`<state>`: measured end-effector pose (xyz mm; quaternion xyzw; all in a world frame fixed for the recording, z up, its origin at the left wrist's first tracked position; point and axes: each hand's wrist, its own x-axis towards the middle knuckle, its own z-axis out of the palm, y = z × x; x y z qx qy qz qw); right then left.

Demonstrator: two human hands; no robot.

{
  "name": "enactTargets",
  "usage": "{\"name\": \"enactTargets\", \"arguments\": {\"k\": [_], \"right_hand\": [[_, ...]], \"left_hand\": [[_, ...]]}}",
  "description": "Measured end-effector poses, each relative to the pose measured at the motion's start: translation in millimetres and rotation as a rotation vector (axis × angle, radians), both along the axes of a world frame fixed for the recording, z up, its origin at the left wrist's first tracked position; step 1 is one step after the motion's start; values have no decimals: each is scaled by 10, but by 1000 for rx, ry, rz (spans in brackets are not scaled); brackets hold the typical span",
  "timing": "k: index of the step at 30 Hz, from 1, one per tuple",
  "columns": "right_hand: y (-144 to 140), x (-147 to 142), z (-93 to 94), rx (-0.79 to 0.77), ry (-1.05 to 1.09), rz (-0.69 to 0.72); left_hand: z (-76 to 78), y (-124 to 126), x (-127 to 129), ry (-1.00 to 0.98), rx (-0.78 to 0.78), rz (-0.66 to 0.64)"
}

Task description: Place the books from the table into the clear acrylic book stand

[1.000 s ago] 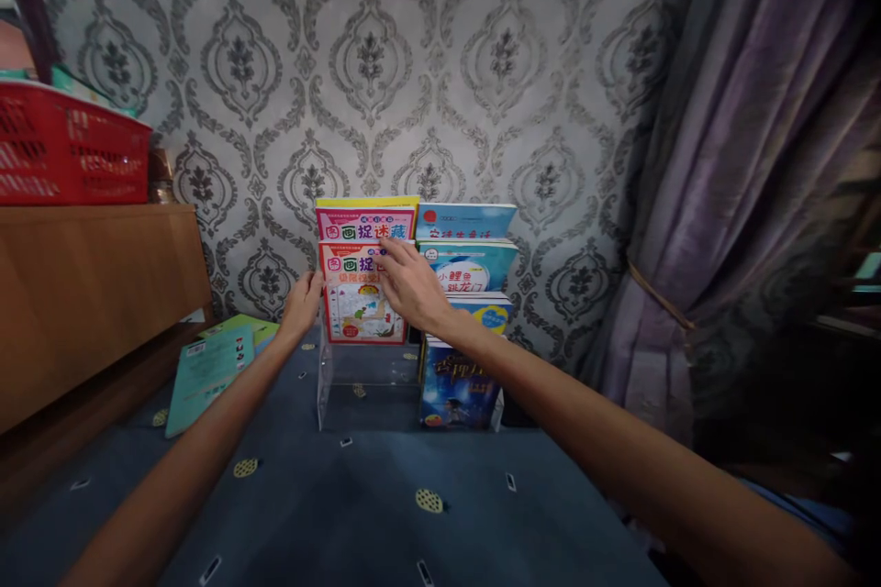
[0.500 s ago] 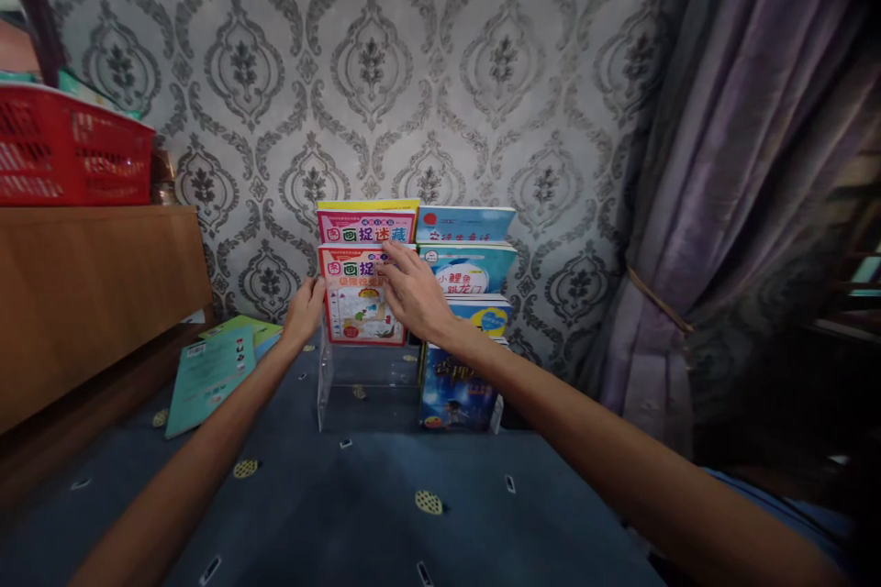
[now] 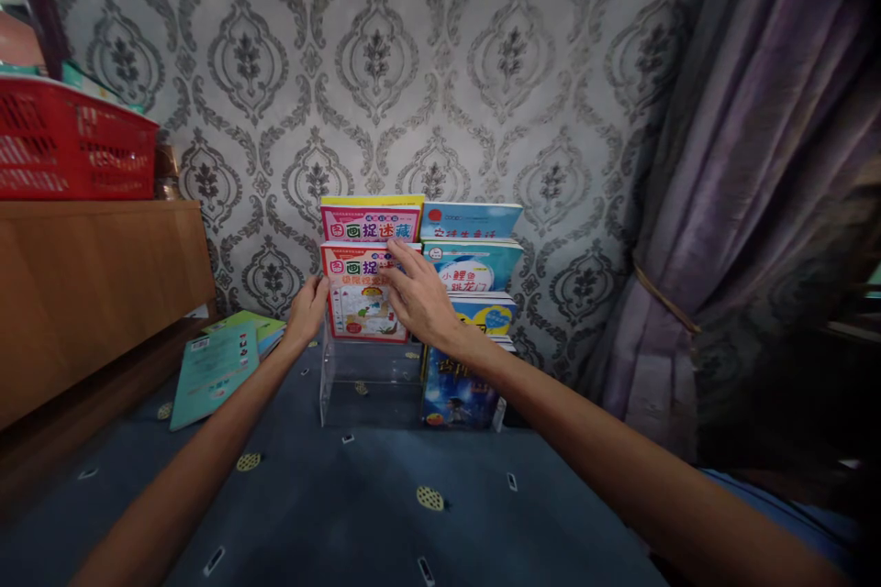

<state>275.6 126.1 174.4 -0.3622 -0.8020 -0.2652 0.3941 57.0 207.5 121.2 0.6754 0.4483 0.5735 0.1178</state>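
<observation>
A red-bordered picture book (image 3: 364, 307) stands upright in the left column of a clear plastic book rack (image 3: 372, 404). Along its left edge, my left hand (image 3: 307, 310) is closed, thumb and fingers together at the cover's side. My right hand (image 3: 421, 298) lies across the book's upper right part, fingers stretched over the cover and thumb hidden. Behind it rises a pink picture book (image 3: 372, 225), with a yellow book (image 3: 372, 201) at its back. The right column holds a light blue book (image 3: 472, 218), a teal book (image 3: 474, 266), a yellow-and-blue book (image 3: 492, 316) and a dark blue book (image 3: 458, 394).
Teal (image 3: 217, 376) and green (image 3: 258, 325) books lie on the dark blue cloth (image 3: 330, 514) at left. A red basket (image 3: 79, 142) sits on a wooden cabinet (image 3: 103, 293). Patterned wallpaper (image 3: 440, 64) is behind the rack; a tied purple curtain (image 3: 688, 202) hangs at right.
The view has shifted slightly. Both hands stay at the red-bordered book, which keeps its place in the rack.
</observation>
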Motion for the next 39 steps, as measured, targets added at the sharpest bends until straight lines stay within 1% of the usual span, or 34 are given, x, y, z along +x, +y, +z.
{"name": "enactTargets", "arguments": {"k": [10,12,15,17,19,23,25,26,27,28,29,30,32,34,36,37,39], "right_hand": [[-38,28,-42,55,-13,-1],[-74,25,-74,50,-4,1],[-153,3,-160,39,-1,26],[-212,-21,-251,21,-14,64],[-271,-50,-381,-5,-21,99],[-390,-100,-761,-60,-23,127],[-443,-108,-964,-86,-35,136],[-463,-106,-1050,-98,-43,136],[-477,-101,-1118,-110,-51,136],[-485,-94,-1163,-118,-55,137],[-487,-85,-1182,-121,-55,138],[-485,-76,-1173,-117,-52,143],[-473,-57,-1074,-92,-39,161],[-460,-33,-888,-48,-32,185],[-445,5,-644,5,-33,197],[-433,34,-507,29,-34,192],[-388,115,-215,58,-25,147]], "left_hand": [[-26,3,-40,-41,3,-28],[-76,-4,-66,-58,-6,-33],[-216,-15,-128,-89,-40,-39],[-344,-26,-191,-111,-71,-36],[-492,-45,-277,-130,-99,-22],[-774,-117,-499,-148,-157,11],[-841,-156,-600,-153,-173,21],[-837,-169,-639,-155,-173,23],[-804,-174,-668,-155,-168,22],[-738,-171,-687,-155,-155,18],[-641,-160,-694,-155,-136,10],[-514,-142,-691,-157,-112,0],[-197,-95,-654,-156,-44,-29],[155,-52,-581,-128,51,-65],[480,-30,-482,-96,148,-91],[618,-30,-426,-81,196,-99],[837,-46,-313,-48,281,-115]]}}
